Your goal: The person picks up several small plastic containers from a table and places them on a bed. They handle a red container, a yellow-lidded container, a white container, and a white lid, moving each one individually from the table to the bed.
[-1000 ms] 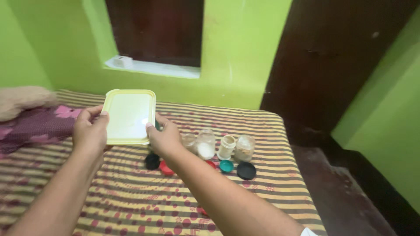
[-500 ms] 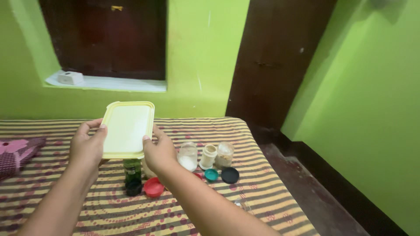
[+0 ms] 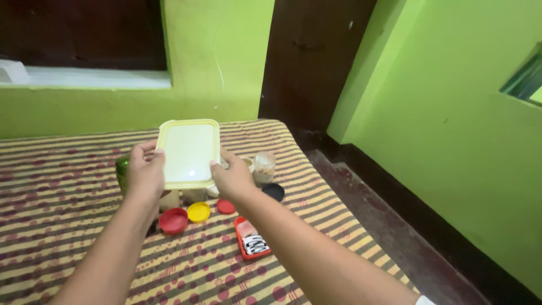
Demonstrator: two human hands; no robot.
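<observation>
Both hands held a pale yellow, rectangular container lid [image 3: 188,153] with rounded corners, raised above a bed covered in a yellow, maroon and brown striped sheet [image 3: 56,186]. The left hand [image 3: 145,173] gripped the lid's left edge, fingers curled round it; the right hand [image 3: 231,177] gripped the right edge, thumb on the lid's face. Its flat face was turned toward the camera, and a small bright glare sat near its lower edge.

The lid blocked much of what stood behind it on the sheet. A green bottle [image 3: 121,169] showed only as a sliver past the left hand. Two pale jars [image 3: 183,197] peeked out beneath the lid — their tops were hidden. To the right of the right hand stood a clear jar [image 3: 263,166] with a light brown filling, and a whitish jar [image 3: 247,162] beside it was mostly covered by the hand.

Loose caps lay on the sheet in front: a red cap [image 3: 173,220], open side up, a yellow cap [image 3: 199,212] just beside it, a smaller red cap [image 3: 226,207], and a black cap [image 3: 274,192] near the clear jar. Nearer the camera, close beside the right forearm, lay a small red rectangular packet [image 3: 252,238] with a white and black patch — its print was too small to make out.

Behind the bed ran a bright green wall [image 3: 214,62] with a white window ledge [image 3: 90,78]. A white object [image 3: 11,70] on the ledge was cut off by the picture's left edge. A dark brown door [image 3: 307,62] stood at the corner, with dark floor [image 3: 384,226] beside the bed.
</observation>
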